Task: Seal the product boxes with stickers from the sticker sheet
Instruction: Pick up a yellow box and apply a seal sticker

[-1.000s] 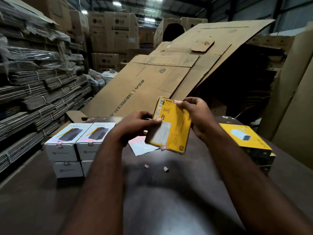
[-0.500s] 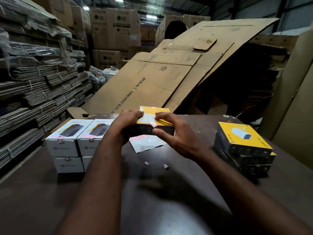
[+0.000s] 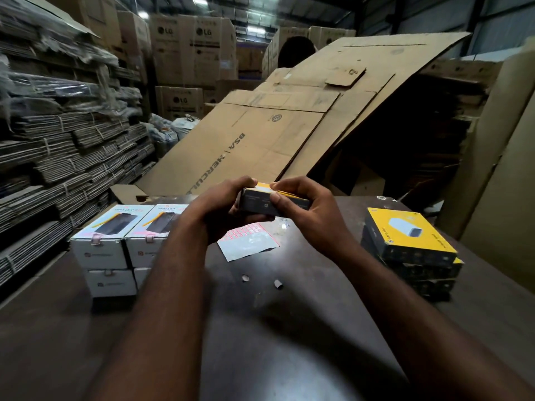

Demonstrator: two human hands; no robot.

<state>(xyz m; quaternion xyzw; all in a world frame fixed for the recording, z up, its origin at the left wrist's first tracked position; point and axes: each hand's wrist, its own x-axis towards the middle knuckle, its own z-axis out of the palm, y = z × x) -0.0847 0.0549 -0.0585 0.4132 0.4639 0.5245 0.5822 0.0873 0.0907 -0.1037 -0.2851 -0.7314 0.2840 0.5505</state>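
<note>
Both hands hold a yellow-and-black product box (image 3: 260, 202) in the air above the dark table (image 3: 260, 342), its black side facing me. My left hand (image 3: 215, 211) grips its left end. My right hand (image 3: 307, 212) grips the right end, thumb pressing on the black side and fingers over the yellow top. Under the hands lies the sticker sheet (image 3: 249, 241), pink stickers at its top. A stack of yellow boxes (image 3: 411, 244) stands at the right. White boxes (image 3: 115, 241) with pink seals are stacked at the left.
Two small paper scraps (image 3: 262, 280) lie on the table in front of the sheet. Large flattened cardboard sheets (image 3: 275, 131) lean behind the table. Bundled flat cartons (image 3: 58, 146) are piled at the left, tall brown cartons (image 3: 191, 47) farther back.
The box was held upright showing its yellow back, then laid flat. It now sits lifted between both hands with its black side toward me, and my right thumb has come onto that side.
</note>
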